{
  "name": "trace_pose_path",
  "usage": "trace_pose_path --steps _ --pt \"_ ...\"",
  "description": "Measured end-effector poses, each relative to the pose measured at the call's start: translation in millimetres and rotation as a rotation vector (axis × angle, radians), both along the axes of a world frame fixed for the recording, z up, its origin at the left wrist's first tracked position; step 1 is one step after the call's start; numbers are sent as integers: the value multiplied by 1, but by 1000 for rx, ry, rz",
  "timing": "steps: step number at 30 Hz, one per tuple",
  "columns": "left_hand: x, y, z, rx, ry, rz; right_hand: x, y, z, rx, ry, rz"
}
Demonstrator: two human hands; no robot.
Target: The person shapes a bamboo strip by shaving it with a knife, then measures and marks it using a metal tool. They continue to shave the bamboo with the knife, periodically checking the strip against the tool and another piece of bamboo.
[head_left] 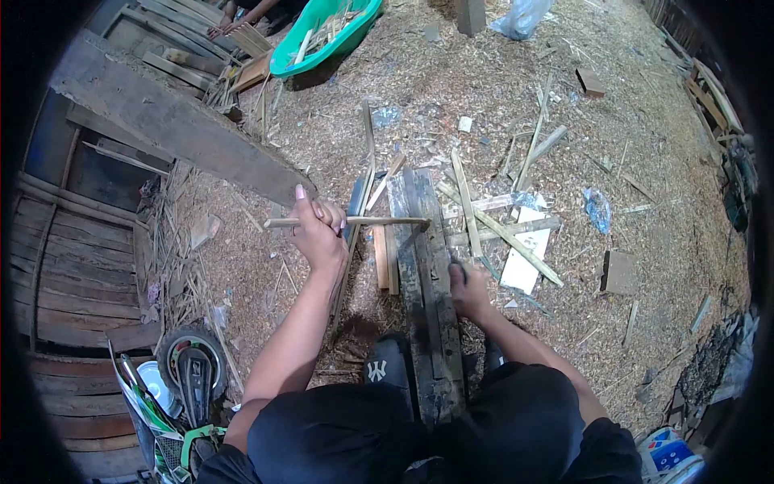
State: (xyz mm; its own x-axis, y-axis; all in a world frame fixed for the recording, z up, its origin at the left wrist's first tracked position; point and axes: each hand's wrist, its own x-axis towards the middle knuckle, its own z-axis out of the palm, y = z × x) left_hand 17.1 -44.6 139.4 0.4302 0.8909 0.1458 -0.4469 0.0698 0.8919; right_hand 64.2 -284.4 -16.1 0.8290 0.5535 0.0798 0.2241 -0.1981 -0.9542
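Our left hand (318, 227) is clenched around a thin pale bamboo strip (379, 220). It holds the strip level and crosswise, so that the strip's free end reaches over the far end of the long dark weathered wooden plank (431, 339) running out between our knees. Our right hand (468, 290) rests on the plank's right edge, closed around a dark-handled tool (458, 266). The tool's working end points up towards the strip's tip, though we cannot make out the blade clearly.

The sawdust-covered floor (661, 161) around the plank is littered with loose pale slats and offcuts (500, 230), some touching the plank's right edge. A black shoe (387, 365) sits by its left edge near us. At the far left corner of the floor, another person's hands (230, 27) work beside a green plastic tub (326, 32) of sticks.

We judge the main risk to be the tool slipping. The strip is gripped only at one end and its tip seems barely supported, so a push could make it flex or twist and send the edge sliding along it towards our left fingers. The strip could also split off-line or snap. The clutter by the plank could snag the tool hand, and our shoe and knees lie close to any downward stroke.
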Motion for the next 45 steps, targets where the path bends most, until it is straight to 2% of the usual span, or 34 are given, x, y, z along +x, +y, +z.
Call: trace_pose_path --steps 1,4,6,8,9,10,12,14,16,17,19,23,25,26,27,29,30,31,37,39,41,45 --pt "1 0 0 4 -7 7 5 2 -6 -339 344 156" --pt "5 4 0 -44 -12 57 11 -2 -5 -390 197 13" --pt "5 5 1 -53 8 61 13 -3 2 -349 334 66" --pt "3 4 0 -64 13 73 18 -5 17 -46 270 62" --pt "2 4 -1 -67 15 67 16 -7 13 36 319 88" --pt "2 4 -1 -70 14 61 9 -8 10 35 317 89" --pt "4 5 1 -80 9 73 2 -5 5 -375 93 53" --pt "6 4 0 -95 14 79 9 -8 -4 -390 173 51" --pt "7 3 2 -30 34 44 14 -6 -3 -448 458 89" --pt "7 3 2 -29 39 41 12 -9 -8 -446 464 88" --pt "11 2 9 -33 37 -56 13 -14 -14 -252 464 97" --pt "23 -7 27 -82 32 -22 19 -23 -11 -228 407 101" --pt "25 3 27 -133 19 -48 20 -25 -11 -181 559 142" --pt "23 9 26 -181 17 -72 19 -28 -12 -182 559 142" --pt "20 14 24 -94 -59 -170 18 -30 -1 -183 541 160" --pt "16 14 15 -97 -80 -243 15 -29 2 -185 522 179" --pt "14 12 14 -101 -102 -316 12 -29 -2 -163 390 148" --pt "12 10 13 -103 -100 -317 10 -28 -6 -141 259 118" --pt "7 3 7 -28 -63 -323 9 -17 -2 -207 295 8" --pt "6 -4 4 -3 -58 -248 10 -5 -7 -201 290 15" --pt "1 -8 5 5 -57 -287 9 1 -12 -195 283 20" --pt "-5 -10 0 -15 -91 -328 11 8 1 -76 209 -18"
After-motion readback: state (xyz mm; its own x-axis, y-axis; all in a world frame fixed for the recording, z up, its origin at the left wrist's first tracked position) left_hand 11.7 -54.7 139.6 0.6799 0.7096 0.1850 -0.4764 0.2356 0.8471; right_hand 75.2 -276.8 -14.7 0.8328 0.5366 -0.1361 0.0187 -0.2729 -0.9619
